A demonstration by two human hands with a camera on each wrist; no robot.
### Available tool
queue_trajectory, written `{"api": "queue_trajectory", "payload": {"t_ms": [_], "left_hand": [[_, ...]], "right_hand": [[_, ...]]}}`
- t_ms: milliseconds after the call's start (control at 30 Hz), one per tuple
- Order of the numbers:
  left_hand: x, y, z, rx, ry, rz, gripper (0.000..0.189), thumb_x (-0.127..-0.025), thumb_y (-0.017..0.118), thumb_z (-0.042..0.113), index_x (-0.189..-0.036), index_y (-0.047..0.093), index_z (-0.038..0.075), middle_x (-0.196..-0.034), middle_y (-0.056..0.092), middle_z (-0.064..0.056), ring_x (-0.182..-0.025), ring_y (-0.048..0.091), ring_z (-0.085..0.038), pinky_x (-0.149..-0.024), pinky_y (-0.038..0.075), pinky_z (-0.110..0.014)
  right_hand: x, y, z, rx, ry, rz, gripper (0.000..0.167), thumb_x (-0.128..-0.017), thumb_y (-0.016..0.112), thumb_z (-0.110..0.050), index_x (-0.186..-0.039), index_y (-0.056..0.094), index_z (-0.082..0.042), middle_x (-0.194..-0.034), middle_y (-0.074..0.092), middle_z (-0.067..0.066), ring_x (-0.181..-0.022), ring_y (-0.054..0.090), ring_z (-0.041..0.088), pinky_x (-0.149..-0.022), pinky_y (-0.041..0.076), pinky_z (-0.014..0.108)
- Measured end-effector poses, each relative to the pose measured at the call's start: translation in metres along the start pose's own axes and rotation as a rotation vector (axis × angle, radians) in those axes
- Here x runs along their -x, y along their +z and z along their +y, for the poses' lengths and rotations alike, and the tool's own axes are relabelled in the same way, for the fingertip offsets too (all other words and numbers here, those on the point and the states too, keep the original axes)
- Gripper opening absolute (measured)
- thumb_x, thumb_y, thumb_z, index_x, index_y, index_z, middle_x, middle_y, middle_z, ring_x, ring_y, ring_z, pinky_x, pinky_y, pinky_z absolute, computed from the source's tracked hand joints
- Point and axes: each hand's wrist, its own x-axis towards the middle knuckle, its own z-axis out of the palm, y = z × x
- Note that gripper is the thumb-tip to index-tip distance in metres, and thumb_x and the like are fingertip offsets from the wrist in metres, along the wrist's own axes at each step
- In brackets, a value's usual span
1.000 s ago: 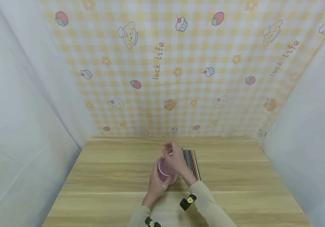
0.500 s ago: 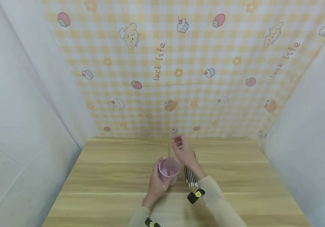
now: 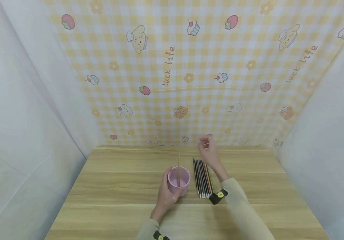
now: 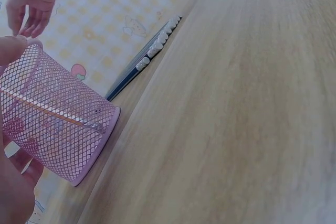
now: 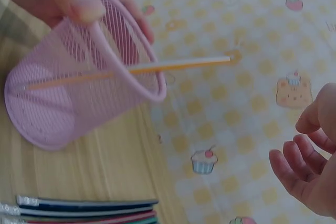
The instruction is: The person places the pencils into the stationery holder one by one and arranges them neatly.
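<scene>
A pink mesh pencil cup (image 3: 179,180) stands on the wooden table, and my left hand (image 3: 165,196) grips its left side. In the right wrist view the thumb lies over the rim of the cup (image 5: 84,93). One orange pencil (image 5: 181,65) leans inside it, its tip above the rim and its eraser end at the bottom. My right hand (image 3: 210,154) is in the air with loosely curled fingers, holding nothing, just beyond a row of pencils (image 3: 202,178). Those pencils lie side by side to the right of the cup, white eraser ends toward me.
The wooden table (image 3: 123,190) meets a yellow checked cloth (image 3: 159,100) with printed cartoons at its back edge. White cloth walls (image 3: 24,133) rise on the left and right. Each wrist carries a black strap (image 3: 218,196) with a yellow marker.
My right hand has let go of the orange pencil, which now stands in the cup, and has moved right over the pencil row. The left hand and cup have stayed put.
</scene>
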Motion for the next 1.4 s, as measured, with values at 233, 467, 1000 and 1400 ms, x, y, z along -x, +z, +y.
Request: {"api": "queue_trajectory", "payload": {"t_ms": [233, 467, 1000, 1400], "left_hand": [[0.001, -0.001, -0.001, -0.014, -0.029, -0.008, 0.091, -0.079, 0.083, 0.02, -0.155, 0.034, 0.012, -0.145, 0.053, -0.018, -0.128, 0.057, -0.038, -0.104, 0.051, -0.056], [0.0, -0.001, -0.001, -0.002, -0.015, -0.001, 0.09, -0.08, 0.083, 0.021, -0.155, 0.034, 0.01, -0.144, 0.053, -0.02, -0.126, 0.057, -0.042, -0.1, 0.053, -0.059], [0.004, 0.0, 0.002, 0.015, -0.042, -0.009, 0.092, -0.079, 0.083, 0.019, -0.155, 0.033, 0.007, -0.144, 0.052, -0.021, -0.126, 0.057, -0.041, -0.103, 0.052, -0.059], [0.002, 0.001, 0.0, 0.006, -0.046, -0.01, 0.091, -0.08, 0.083, 0.022, -0.156, 0.033, 0.014, -0.146, 0.052, -0.018, -0.128, 0.056, -0.037, -0.105, 0.051, -0.056]], "right_hand": [[-0.004, -0.01, 0.028, 0.038, 0.083, 0.025, 0.028, -0.098, 0.055, -0.006, -0.125, 0.052, 0.003, -0.12, 0.06, 0.023, -0.107, 0.062, 0.038, -0.091, 0.057, 0.048], [0.0, -0.011, 0.041, 0.063, 0.111, 0.041, 0.03, -0.094, 0.056, -0.003, -0.123, 0.052, 0.006, -0.114, 0.06, 0.024, -0.103, 0.062, 0.038, -0.09, 0.057, 0.049], [0.028, 0.005, 0.104, 0.171, 0.276, -0.005, 0.03, -0.095, 0.057, -0.004, -0.123, 0.053, 0.007, -0.115, 0.061, 0.027, -0.105, 0.061, 0.04, -0.091, 0.056, 0.051], [0.035, 0.013, 0.121, 0.261, 0.252, -0.004, 0.025, -0.086, 0.057, 0.002, -0.11, 0.059, 0.008, -0.103, 0.066, 0.025, -0.095, 0.065, 0.038, -0.086, 0.058, 0.051]]}}
